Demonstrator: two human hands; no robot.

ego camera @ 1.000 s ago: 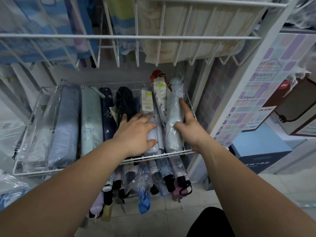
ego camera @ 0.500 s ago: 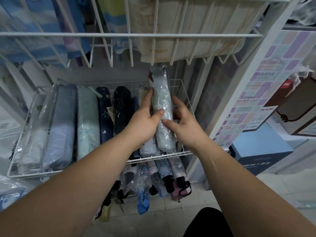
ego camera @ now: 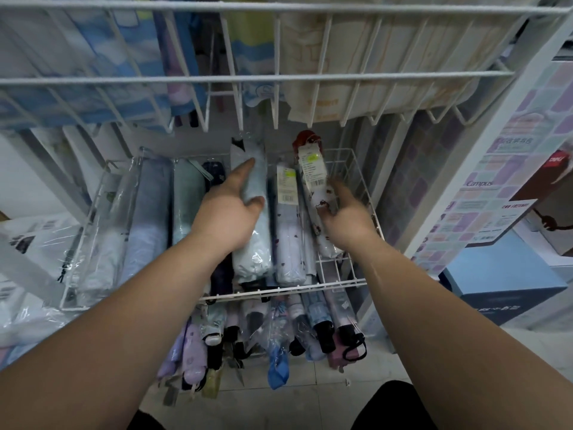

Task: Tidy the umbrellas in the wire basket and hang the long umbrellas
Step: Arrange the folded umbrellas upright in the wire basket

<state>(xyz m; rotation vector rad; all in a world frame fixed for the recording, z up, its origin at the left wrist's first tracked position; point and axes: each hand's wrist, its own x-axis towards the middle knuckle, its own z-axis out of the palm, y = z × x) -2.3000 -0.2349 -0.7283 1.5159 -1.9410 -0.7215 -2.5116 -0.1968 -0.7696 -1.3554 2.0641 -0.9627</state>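
Observation:
Folded umbrellas in clear sleeves lie side by side in a white wire basket (ego camera: 353,282). My left hand (ego camera: 228,212) rests on a pale blue umbrella (ego camera: 252,243) in the middle of the row, index finger stretched along it and thumb on its side. To its right lies a white patterned umbrella with a tag (ego camera: 286,237). My right hand (ego camera: 344,217), blurred, curls around a white red-capped umbrella (ego camera: 313,181) near the basket's right side, which lies slanted. Grey, mint and dark umbrellas fill the left part.
A second wire basket (ego camera: 279,77) with folded cloth goods hangs overhead. Below the umbrella basket, several more umbrellas (ego camera: 279,342) hang with handles down. A shelf post and a blue box (ego camera: 502,283) stand to the right; plastic bags lie at left.
The pale blue umbrella, held in both hands before, has moved left into the middle of the row under my left hand. My right hand let go of it and went to the red-capped umbrella.

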